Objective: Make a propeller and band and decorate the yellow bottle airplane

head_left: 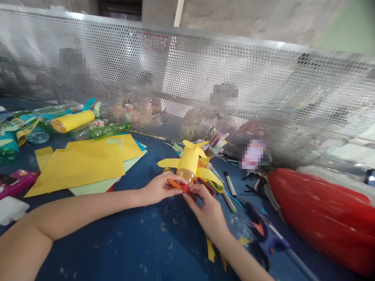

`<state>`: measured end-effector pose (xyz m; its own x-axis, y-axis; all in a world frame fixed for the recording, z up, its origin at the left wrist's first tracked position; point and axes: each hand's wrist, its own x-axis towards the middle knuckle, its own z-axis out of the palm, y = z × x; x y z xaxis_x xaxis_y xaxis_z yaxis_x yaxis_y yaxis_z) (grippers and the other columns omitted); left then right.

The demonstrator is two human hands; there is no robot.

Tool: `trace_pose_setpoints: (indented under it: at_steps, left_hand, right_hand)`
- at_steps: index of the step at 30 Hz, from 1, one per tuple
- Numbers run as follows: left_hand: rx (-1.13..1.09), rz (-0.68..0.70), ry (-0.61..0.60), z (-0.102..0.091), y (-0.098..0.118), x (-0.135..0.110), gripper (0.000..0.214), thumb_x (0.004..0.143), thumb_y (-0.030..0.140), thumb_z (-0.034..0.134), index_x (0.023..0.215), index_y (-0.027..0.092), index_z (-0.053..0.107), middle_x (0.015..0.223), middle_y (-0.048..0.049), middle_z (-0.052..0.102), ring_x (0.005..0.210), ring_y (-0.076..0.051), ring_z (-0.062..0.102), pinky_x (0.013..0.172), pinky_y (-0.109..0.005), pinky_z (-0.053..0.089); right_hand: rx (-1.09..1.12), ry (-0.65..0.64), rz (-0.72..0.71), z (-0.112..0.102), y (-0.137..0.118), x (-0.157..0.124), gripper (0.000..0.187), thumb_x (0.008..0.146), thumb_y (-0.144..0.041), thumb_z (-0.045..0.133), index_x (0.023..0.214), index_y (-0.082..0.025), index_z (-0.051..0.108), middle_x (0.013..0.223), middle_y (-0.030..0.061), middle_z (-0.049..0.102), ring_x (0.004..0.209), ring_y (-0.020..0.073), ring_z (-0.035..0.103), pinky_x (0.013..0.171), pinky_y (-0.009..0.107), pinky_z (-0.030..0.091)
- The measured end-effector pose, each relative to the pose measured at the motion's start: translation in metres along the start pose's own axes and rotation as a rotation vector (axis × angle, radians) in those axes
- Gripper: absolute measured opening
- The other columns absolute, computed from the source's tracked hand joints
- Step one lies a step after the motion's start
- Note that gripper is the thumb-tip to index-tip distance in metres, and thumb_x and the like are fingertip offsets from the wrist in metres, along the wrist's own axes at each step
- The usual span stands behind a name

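In the middle of the table sits a toy airplane (189, 158), a plastic bottle wrapped in yellow paper with yellow wings and tail fins, its clear nose toward me. A red bottle cap (185, 188) is at the nose, with an orange propeller blade (175, 184) across it. My left hand (164, 189) is closed in a pinch on the orange blade beside the cap. From the other side, my right hand (207, 208) pinches at the red cap with thumb and forefinger. My fingers partly cover the cap, so its fit on the bottle neck is hidden.
Yellow paper sheets (84, 164) lie left; bottles, including a yellow-wrapped one (73, 121), stand behind them. Scissors (209, 187), a marker (230, 184) and a blue glue gun (268, 232) lie right, near a red plastic bag (322, 218). A perforated metal screen (187, 78) bounds the back.
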<state>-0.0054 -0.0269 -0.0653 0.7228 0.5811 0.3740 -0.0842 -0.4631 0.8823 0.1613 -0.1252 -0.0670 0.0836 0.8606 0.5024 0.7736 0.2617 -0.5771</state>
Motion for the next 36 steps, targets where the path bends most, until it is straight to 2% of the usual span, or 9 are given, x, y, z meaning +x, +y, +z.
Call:
trace_pose_setpoints:
  at_steps: [3,8,16,23,26,30,36]
  left_hand:
    - [0.06,0.014,-0.01,-0.001,0.001,-0.001,0.023,0.081,0.029,0.063,0.104,0.024,0.064,0.099,-0.0041,0.059,0.099,-0.018,0.056,0.093,-0.033,0.043]
    - [-0.146,-0.023,-0.063,0.0,-0.001,-0.003,0.024,0.079,0.029,0.066,0.102,0.024,0.064,0.104,-0.0044,0.056,0.096,-0.017,0.059,0.09,-0.034,0.046]
    - [0.048,0.051,-0.021,-0.003,0.006,-0.002,0.019,0.08,0.029,0.065,0.099,0.024,0.066,0.099,-0.0036,0.065,0.098,-0.018,0.055,0.093,-0.033,0.042]
    - [-0.021,0.028,-0.006,-0.001,0.003,-0.002,0.02,0.079,0.031,0.066,0.097,0.023,0.066,0.098,-0.0046,0.063,0.099,-0.018,0.056,0.089,-0.031,0.044]
    - [-0.095,-0.027,0.035,-0.003,0.006,0.004,0.018,0.078,0.03,0.066,0.093,0.02,0.066,0.096,-0.0043,0.063,0.095,-0.017,0.058,0.089,-0.032,0.043]
    - [-0.333,-0.135,0.113,-0.02,0.004,0.019,0.02,0.077,0.029,0.065,0.093,0.017,0.064,0.092,-0.0034,0.064,0.088,-0.016,0.059,0.085,-0.032,0.044]
    - [-0.563,-0.229,0.216,-0.066,-0.01,0.043,0.012,0.071,0.021,0.064,0.082,0.016,0.064,0.08,-0.0002,0.062,0.076,-0.011,0.057,0.077,-0.027,0.044]
  right_hand:
    - [-0.014,-0.004,0.003,0.0,-0.001,-0.001,0.012,0.086,-0.033,0.054,0.087,-0.021,0.055,0.083,0.0035,0.069,0.077,0.0188,0.068,0.07,0.03,0.054]
    - [-0.036,-0.004,-0.016,0.002,-0.001,-0.003,0.009,0.085,-0.03,0.054,0.087,-0.022,0.055,0.084,0.0033,0.069,0.077,0.0191,0.068,0.07,0.03,0.055]
    - [-0.036,0.007,-0.057,0.003,-0.001,-0.004,0.01,0.086,-0.032,0.054,0.085,-0.022,0.055,0.083,0.0032,0.068,0.075,0.0184,0.068,0.069,0.03,0.056]
    - [-0.027,-0.013,-0.04,0.003,0.001,-0.003,0.009,0.087,-0.031,0.053,0.088,-0.022,0.055,0.085,0.0033,0.068,0.077,0.0183,0.068,0.071,0.03,0.056]
    - [-0.057,0.0,-0.061,0.003,0.0,-0.002,0.014,0.086,-0.03,0.054,0.097,-0.021,0.055,0.092,0.0056,0.069,0.084,0.0201,0.068,0.076,0.034,0.056]
    - [-0.144,0.02,-0.115,0.006,0.001,-0.002,0.021,0.086,-0.028,0.052,0.105,-0.02,0.053,0.097,0.0084,0.069,0.09,0.0226,0.067,0.079,0.038,0.055]
    - [-0.179,-0.057,-0.139,0.009,0.006,-0.005,0.014,0.086,-0.022,0.05,0.099,-0.022,0.054,0.093,0.006,0.067,0.089,0.0215,0.065,0.079,0.036,0.054]
